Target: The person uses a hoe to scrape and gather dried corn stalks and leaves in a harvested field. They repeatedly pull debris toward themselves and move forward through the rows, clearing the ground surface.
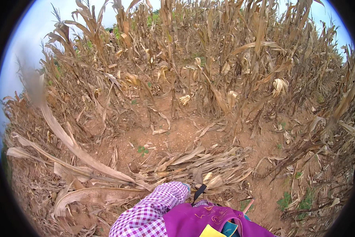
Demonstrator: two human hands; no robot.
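A sleeve in purple and white check (pixel 153 204) reaches forward over dry corn stalks, with a sliver of teal at its end. My left hand is hidden beyond that sleeve. My right hand is out of view. Before me, a heap of cut dry corn stalks and leaves (pixel 207 164) lies on the soil. A pale husked corn ear (pixel 214 181) rests on its near side. Long dry corn leaves (pixel 97 161) fan out to the left of the sleeve. A thin pinkish rod (pixel 248 206) sticks up beside my purple garment (pixel 207 217); what it belongs to is unclear.
Standing dry corn stalks (pixel 171 59) fill the field ahead, some bearing husks (pixel 280 87). More stalks (pixel 322 142) lean in from the right. Reddish bare soil (pixel 177 136) shows between, with small green weeds (pixel 284 201). Far left, a person (pixel 111 33) is partly visible among the stalks.
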